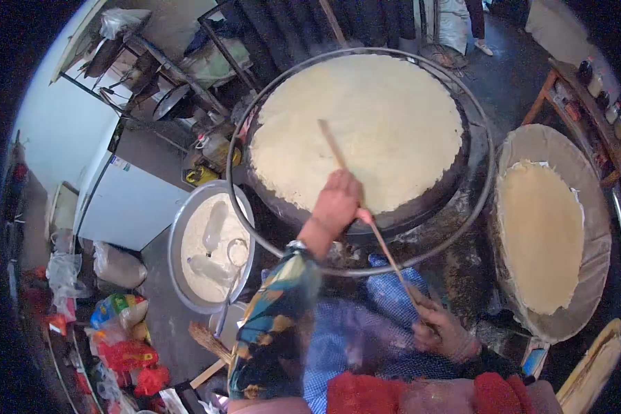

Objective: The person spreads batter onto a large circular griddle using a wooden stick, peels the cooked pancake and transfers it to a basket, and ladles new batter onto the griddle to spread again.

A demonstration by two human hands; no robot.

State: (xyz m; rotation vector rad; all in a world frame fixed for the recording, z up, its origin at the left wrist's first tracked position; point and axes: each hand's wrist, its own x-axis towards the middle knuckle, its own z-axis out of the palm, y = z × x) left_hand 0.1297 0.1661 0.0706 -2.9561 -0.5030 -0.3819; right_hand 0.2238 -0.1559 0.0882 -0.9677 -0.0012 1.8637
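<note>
A large round sheet of pale batter covers a dark griddle, with a metal ring around it. A long wooden stick runs from over the batter down toward the lower right. My left hand is closed round its upper part, at the griddle's near edge. Lower down, my right hand grips the stick's near end, in front of the blue checked cloth on my lap. The far end of the stick lies over the batter; whether it touches cannot be told.
To the left stands a metal basin of pale flour-like stuff with a clear bottle and a ladle in it. A round tray on the right holds a tan sheet. Bags lie lower left. Behind, a person's leg shows.
</note>
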